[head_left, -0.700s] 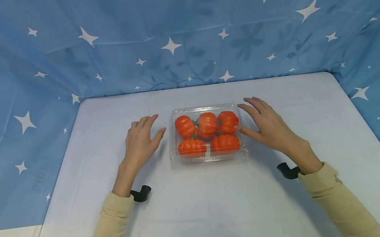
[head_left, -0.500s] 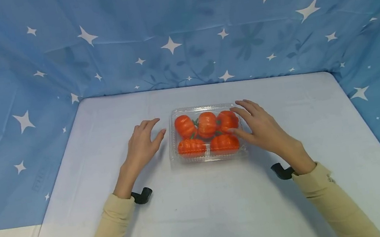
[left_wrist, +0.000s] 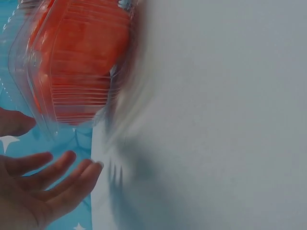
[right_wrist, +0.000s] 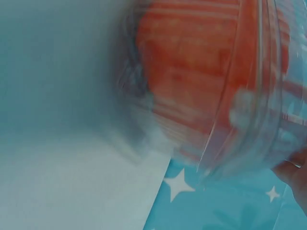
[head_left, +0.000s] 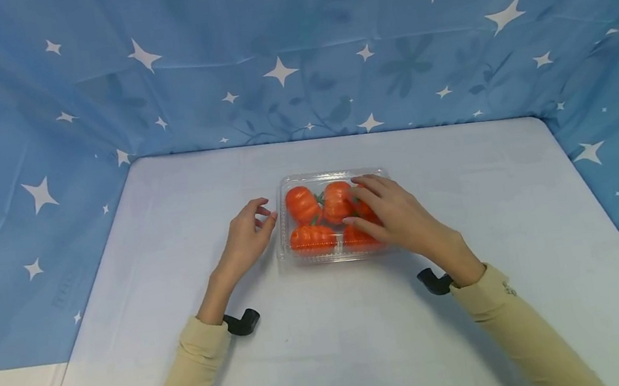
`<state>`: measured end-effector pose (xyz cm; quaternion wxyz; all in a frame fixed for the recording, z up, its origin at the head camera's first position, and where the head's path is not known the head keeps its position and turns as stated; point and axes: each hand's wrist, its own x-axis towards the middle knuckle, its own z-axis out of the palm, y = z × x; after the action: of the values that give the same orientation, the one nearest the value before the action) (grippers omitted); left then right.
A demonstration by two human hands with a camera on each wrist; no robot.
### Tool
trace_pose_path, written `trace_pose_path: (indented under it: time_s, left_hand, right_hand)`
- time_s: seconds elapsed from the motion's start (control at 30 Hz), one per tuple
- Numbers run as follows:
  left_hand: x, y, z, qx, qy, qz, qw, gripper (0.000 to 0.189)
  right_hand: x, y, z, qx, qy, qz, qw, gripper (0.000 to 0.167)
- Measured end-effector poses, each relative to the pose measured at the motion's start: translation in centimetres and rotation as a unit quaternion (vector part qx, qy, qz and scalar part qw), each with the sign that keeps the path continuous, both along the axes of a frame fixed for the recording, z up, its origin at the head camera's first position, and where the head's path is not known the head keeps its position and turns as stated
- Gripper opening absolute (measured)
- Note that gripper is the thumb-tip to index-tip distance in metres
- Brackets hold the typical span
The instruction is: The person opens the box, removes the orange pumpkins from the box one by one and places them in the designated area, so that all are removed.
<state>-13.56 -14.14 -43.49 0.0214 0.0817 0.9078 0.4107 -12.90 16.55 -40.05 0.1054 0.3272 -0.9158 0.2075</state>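
Note:
A clear plastic clamshell box lies on the white table, its lid down over several ribbed orange-red fruits with green stems, like small pumpkins or tomatoes. My left hand is beside the box's left edge, thumb and fingers loosely bent. In the left wrist view a gap shows between most of those fingers and the box wall. Over the right part of the lid hovers my right hand, fingers spread and relaxed, hiding some fruit. Whether it touches the lid cannot be told; the right wrist view is blurred.
Black wrist mounts sit under both forearms. The white table ends at a blue curtain with white stars, which hangs along its back and sides.
My right hand has moved left, from the box's right edge to over its lid. My left hand has shifted slightly right and nearer the box, its fingers more bent. The box has stayed put.

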Motion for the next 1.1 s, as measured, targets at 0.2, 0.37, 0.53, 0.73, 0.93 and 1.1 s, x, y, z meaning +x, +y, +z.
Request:
trace_pose_path:
  time_s: [0.2, 0.37, 0.53, 0.73, 0.93, 1.1]
  left_hand:
    - [0.3, 0.1, -0.1, 0.073, -0.062, 0.010, 0.9953, 0.044]
    - [0.5, 0.1, 0.0, 0.124, -0.108, 0.017, 0.9862, 0.043]
    - [0.9, -0.1, 0.1, 0.177, -0.156, 0.012, 0.9716, 0.043]
    - [1.2, -0.6, 0.2, 0.244, -0.220, 0.005, 0.9445, 0.046]
    - [1.6, -0.8, 0.4, 0.294, -0.252, 0.006, 0.9221, 0.042]
    - [2.0, -0.9, 0.6, 0.301, -0.262, -0.001, 0.9171, 0.042]
  right_hand:
    - [0.2, -1.4, 0.0, -0.001, -0.004, 0.019, 0.9998, 0.052]
    - [0.4, -2.3, 0.0, 0.006, 0.002, 0.036, 0.9993, 0.052]
    - [0.6, -3.1, -0.1, 0.031, 0.007, 0.043, 0.9986, 0.055]
    - [0.8, -4.4, -0.2, 0.046, 0.040, 0.057, 0.9965, 0.055]
    - [1.4, -5.6, -0.2, 0.054, 0.045, 0.054, 0.9961, 0.052]
    - [1.9, -6.5, -0.4, 0.078, 0.060, 0.052, 0.9938, 0.055]
